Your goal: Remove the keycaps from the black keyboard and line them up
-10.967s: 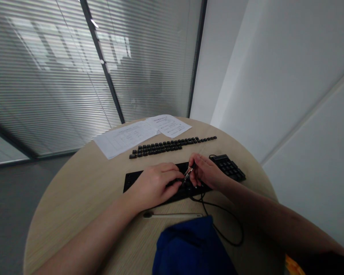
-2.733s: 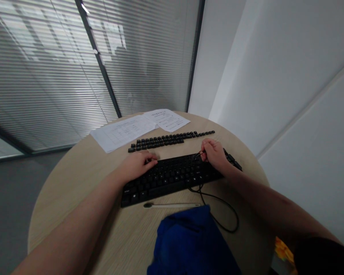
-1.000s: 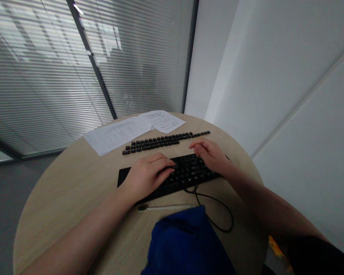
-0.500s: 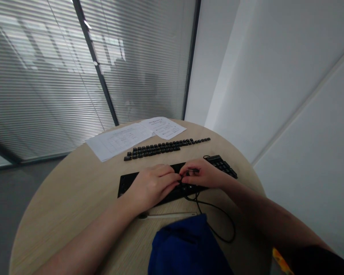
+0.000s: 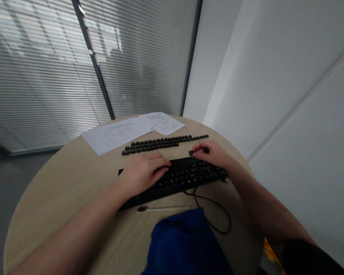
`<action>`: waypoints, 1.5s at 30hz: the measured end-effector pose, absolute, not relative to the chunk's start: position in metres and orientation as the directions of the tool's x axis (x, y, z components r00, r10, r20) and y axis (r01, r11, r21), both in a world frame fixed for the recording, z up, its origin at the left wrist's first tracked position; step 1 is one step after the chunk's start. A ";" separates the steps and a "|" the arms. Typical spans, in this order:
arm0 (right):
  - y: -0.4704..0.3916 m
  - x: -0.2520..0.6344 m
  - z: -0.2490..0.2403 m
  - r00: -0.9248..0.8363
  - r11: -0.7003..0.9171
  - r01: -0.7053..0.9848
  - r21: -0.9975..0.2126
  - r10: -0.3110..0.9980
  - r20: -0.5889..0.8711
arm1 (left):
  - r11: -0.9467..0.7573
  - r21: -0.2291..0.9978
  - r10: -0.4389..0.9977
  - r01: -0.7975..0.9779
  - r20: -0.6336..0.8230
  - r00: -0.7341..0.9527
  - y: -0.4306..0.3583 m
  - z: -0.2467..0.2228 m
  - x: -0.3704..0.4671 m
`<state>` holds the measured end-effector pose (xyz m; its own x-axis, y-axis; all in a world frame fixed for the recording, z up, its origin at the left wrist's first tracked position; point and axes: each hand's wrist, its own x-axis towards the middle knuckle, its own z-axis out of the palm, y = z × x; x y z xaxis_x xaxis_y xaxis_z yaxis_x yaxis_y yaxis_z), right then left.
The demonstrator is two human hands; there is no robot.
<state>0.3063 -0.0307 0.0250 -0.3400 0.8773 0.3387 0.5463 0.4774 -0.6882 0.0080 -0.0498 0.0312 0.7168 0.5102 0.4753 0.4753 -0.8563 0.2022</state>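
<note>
A black keyboard point(image 5: 189, 172) lies at a slant on the round table. My left hand point(image 5: 145, 172) rests across its left half, fingers stretched toward the far edge and the thumb a little apart on the keys. Just beyond the keyboard's far edge is my right hand point(image 5: 210, 152), closed, with a small black keycap point(image 5: 190, 152) at its fingertips. Something dark also shows inside that hand; the fingers hide most of it. Farther back, loose black keycaps point(image 5: 154, 144) stand in rows on the table.
Printed papers point(image 5: 117, 133) lie at the table's point(image 5: 60, 191) far side. Near me are a thin light-coloured brush-like tool point(image 5: 169, 208) with a dark end, a looped black cable point(image 5: 218, 208) and blue cloth point(image 5: 183, 240). A white wall point(image 5: 289, 95) rises at the right.
My right hand has moved off the keys to beyond the keyboard's far edge, away from my left hand. My left hand has shifted slightly left, and the keyboard shows more of its keys.
</note>
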 end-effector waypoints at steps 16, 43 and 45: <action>0.101 0.315 0.001 -0.393 0.452 0.831 -0.323 0.889 0.234 | -0.651 0.284 0.759 0.704 0.252 0.600 -0.001 0.001 -0.032; 0.101 0.297 -0.031 -0.348 0.380 0.911 -0.163 0.917 0.194 | -0.606 0.360 0.793 0.709 0.209 0.572 0.000 -0.011 -0.028; 0.100 0.296 -0.031 -0.342 0.375 0.913 -0.162 0.919 0.197 | -0.611 0.362 0.790 0.704 0.210 0.577 0.000 -0.011 -0.027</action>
<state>0.2961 0.1002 -0.0313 -0.3420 0.9188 0.1970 0.9130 0.3745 -0.1616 -0.0275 0.0002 -0.0106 0.5767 0.7895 0.2100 0.7044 -0.6107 0.3616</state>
